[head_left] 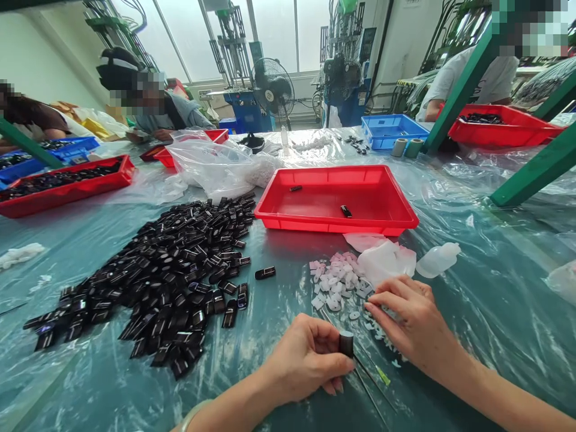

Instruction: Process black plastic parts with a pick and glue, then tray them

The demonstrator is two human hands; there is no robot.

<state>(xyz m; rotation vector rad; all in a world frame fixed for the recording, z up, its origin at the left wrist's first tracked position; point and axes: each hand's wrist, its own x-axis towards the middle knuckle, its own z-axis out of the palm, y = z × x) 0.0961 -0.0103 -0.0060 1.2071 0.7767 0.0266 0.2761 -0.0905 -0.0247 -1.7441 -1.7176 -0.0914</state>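
My left hand (312, 357) is closed around a small black plastic casing (346, 344), its end standing out between thumb and fingers. To the right, my right hand (411, 324) hovers at the small white parts (378, 330), thumb and fingertips drawn together; whatever is between them is too small to make out. Beneath and beside the left hand lie thin metal rods (371, 393), one near a yellow-green tip (383, 376). Ahead of the hands is a heap of pale pink and white flat pieces (337, 279). A large pile of black casings (180, 270) spreads to the left.
A red tray (337, 224) holding two black pieces stands ahead. Beside the pink heap are a crumpled white bag (389, 264) and a translucent bottle (438, 260). Green posts (535, 171) rise at right. Co-workers sit across the table near other trays (67, 189).
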